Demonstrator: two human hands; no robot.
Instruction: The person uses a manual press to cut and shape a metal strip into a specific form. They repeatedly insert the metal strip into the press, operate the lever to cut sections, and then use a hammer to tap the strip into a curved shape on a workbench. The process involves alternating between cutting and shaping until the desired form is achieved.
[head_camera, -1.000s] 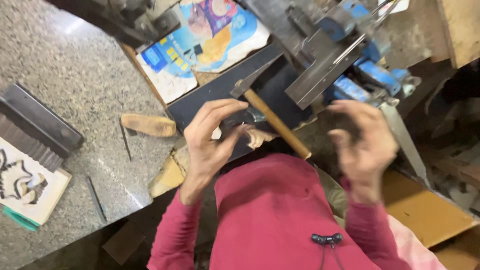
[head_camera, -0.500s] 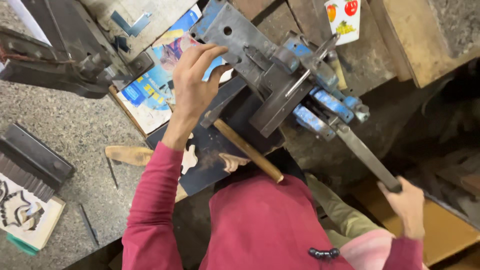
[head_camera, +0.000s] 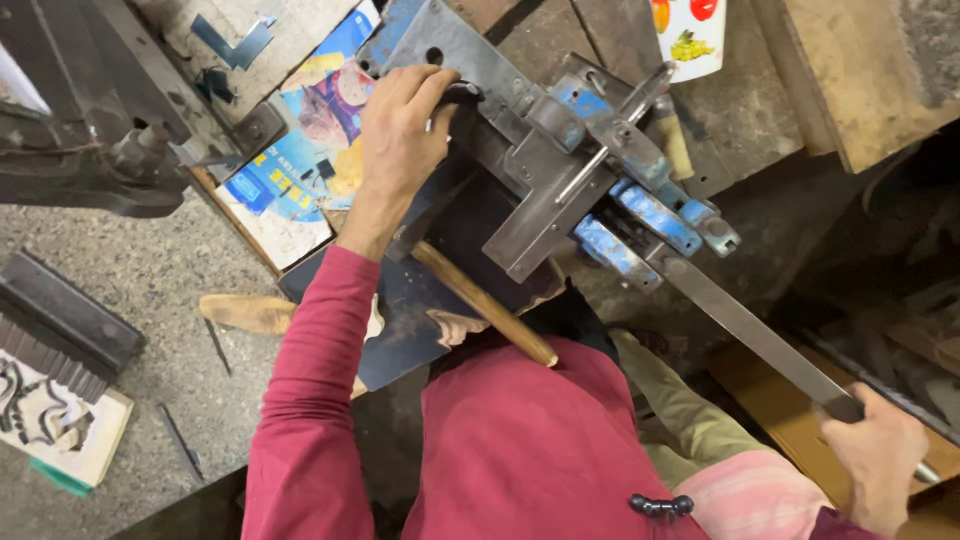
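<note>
A grey and blue metal lever press (head_camera: 560, 170) is fixed on the bench in front of me. My left hand (head_camera: 400, 130) rests on its steel plate and grips a small dark metal piece (head_camera: 462, 94) at the press's slot. My right hand (head_camera: 880, 455) at the lower right is closed around the end of the long steel lever handle (head_camera: 750, 335), which slopes down from the blue linkage. A wooden-handled hammer (head_camera: 480, 300) lies under the press, just below my left forearm.
A colourful printed sheet (head_camera: 300, 170) lies left of the press. A dark heavy machine (head_camera: 80, 130) stands at the upper left. A wooden piece (head_camera: 245, 312), a dark ribbed block (head_camera: 60, 330) and a card with black shapes (head_camera: 55, 430) lie on the grey stone bench.
My left hand has gone from my lap up to the press plate. My right hand has reached out and taken the end of the lever handle. The view has shifted toward the press.
</note>
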